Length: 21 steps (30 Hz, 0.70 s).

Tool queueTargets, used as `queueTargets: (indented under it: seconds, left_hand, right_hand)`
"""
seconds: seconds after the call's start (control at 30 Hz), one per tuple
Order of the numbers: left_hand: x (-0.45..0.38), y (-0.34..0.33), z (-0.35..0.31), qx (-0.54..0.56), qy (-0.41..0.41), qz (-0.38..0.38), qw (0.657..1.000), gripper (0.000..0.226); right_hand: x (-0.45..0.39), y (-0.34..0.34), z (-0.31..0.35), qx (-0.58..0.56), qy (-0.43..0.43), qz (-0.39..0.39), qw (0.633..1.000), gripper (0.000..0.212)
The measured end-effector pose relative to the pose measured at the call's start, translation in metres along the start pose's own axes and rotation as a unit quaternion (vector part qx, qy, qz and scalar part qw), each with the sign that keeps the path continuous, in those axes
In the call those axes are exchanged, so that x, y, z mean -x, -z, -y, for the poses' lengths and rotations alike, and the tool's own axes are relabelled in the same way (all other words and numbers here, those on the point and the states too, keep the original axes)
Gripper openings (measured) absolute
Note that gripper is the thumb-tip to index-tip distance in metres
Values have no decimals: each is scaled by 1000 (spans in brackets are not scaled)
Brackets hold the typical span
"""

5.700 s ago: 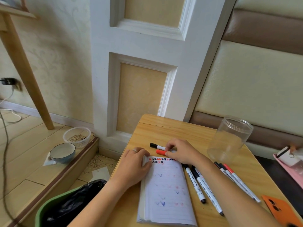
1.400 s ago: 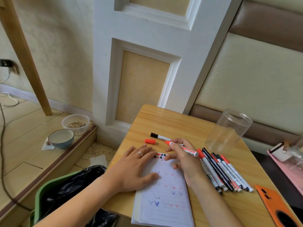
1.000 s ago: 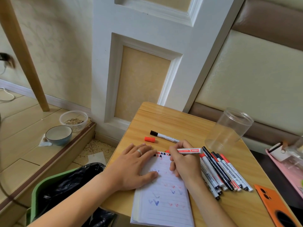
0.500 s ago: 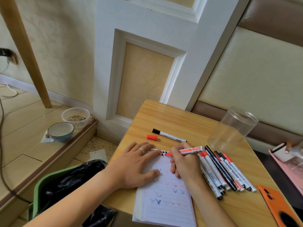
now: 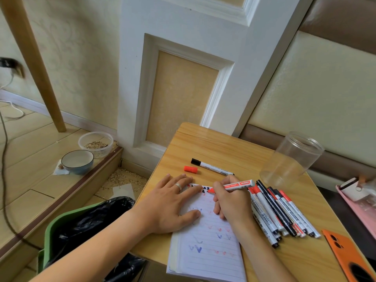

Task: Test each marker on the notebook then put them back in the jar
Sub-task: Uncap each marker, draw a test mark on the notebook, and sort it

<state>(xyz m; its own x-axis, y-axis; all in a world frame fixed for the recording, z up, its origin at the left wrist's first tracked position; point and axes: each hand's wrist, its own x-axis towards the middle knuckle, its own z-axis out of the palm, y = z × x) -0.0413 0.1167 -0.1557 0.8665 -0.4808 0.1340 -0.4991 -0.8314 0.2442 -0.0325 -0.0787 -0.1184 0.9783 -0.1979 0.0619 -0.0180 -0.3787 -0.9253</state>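
Observation:
A lined notebook [image 5: 209, 253] with several red and blue check marks lies on the wooden table [image 5: 223, 147]. My left hand [image 5: 168, 204] presses flat on the page, fingers straight. My right hand [image 5: 232, 202] grips an uncapped red marker [image 5: 238, 184], its tip touching the top of the page. Its red cap [image 5: 190, 169] lies on the table beside a capped black marker [image 5: 211, 169]. Several markers [image 5: 278, 214] lie in a pile to the right of my right hand. The clear empty jar [image 5: 291, 157] stands at the back right.
An orange phone [image 5: 350, 257] lies at the table's front right corner. A pink tray [image 5: 358, 198] sits beyond the right edge. On the floor to the left are a green bin with a black bag [image 5: 81, 226], a blue bowl [image 5: 77, 161] and a plastic tub [image 5: 95, 143].
My right hand picked up the red marker, left its cap on the table, and brought the tip down to the top of the page. My left hand stays flat on the notebook.

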Motion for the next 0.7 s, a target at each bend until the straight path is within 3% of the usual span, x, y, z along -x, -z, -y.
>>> queueTargets:
  seconds: [0.7]
  left_hand:
    - [0,1,0,1,-6,-1,1000,83]
  right_hand:
    - [1,0,2,27,1,14,1000,18]
